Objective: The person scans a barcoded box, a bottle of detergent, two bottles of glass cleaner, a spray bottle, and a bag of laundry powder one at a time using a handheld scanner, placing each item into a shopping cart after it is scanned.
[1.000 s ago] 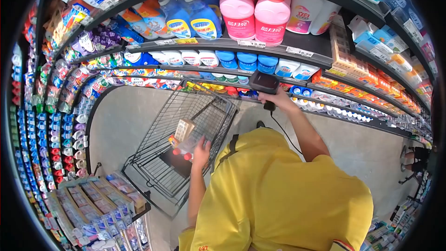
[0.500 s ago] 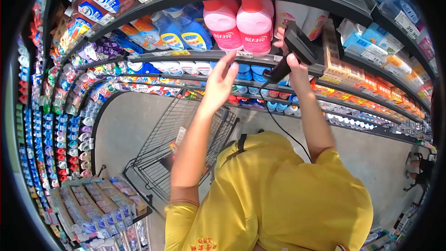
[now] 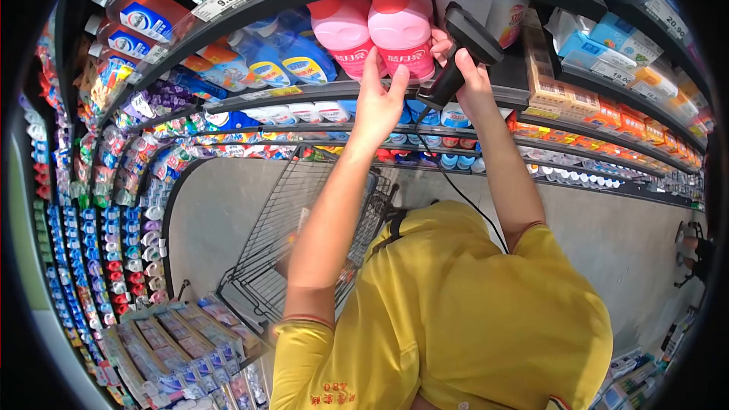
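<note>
Two pink bottles with red caps stand side by side on the shelf, a left one (image 3: pixel 343 34) and a right one (image 3: pixel 401 34). My left hand (image 3: pixel 383 95) is at their lower front, thumb and fingers apart, its fingertips at the bottles' labels; it holds nothing. My right hand (image 3: pixel 469 80) is closed on a black handheld scanner (image 3: pixel 472 36) with a cable (image 3: pixel 448 182) hanging down. Some fingers of that hand reach the side of the right pink bottle.
A wire shopping cart (image 3: pixel 285 220) stands below the shelf. Blue spray bottles (image 3: pixel 300 57) are left of the pink ones, with orange-brown boxes (image 3: pixel 558 99) to the right. A display rack (image 3: pixel 171 342) is at lower left. Part of another person (image 3: pixel 697 250) shows at far right.
My left hand has moved up and right onto the fronts of the pink bottles. My right hand and the scanner have shifted left, beside the right bottle. The view has shifted slightly.
</note>
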